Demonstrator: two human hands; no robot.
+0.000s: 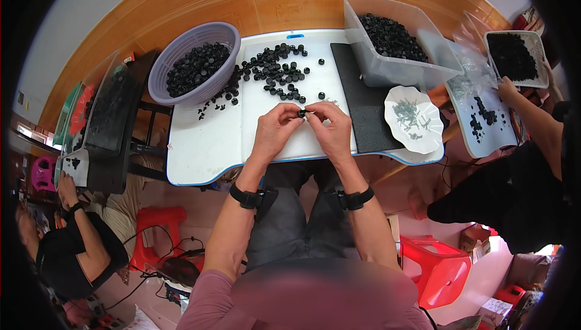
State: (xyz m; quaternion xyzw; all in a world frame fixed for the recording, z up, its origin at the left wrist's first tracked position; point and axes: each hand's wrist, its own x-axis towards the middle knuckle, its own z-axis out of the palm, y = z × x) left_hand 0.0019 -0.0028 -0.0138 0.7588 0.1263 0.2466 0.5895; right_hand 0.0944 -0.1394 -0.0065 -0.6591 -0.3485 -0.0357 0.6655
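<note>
Over the front part of the white table (206, 148), my left hand (277, 127) and my right hand (330, 125) meet fingertip to fingertip. Both pinch one small round black cap (302, 113) between them; fingers cover part of it. Just beyond my hands lie several loose black caps (284, 75), scattered on the white surface. To the right, a white scalloped dish (396, 97) holds many small pale greenish pieces (413, 118), too small to name.
A lavender basket (158, 67) of black caps stands back left; a clear plastic bin (399, 73) of black pieces stands back right on a black mat (363, 127). One person (85, 239) sits left. Another at right holds a white basket (538, 42). Red stools (436, 269) flank me.
</note>
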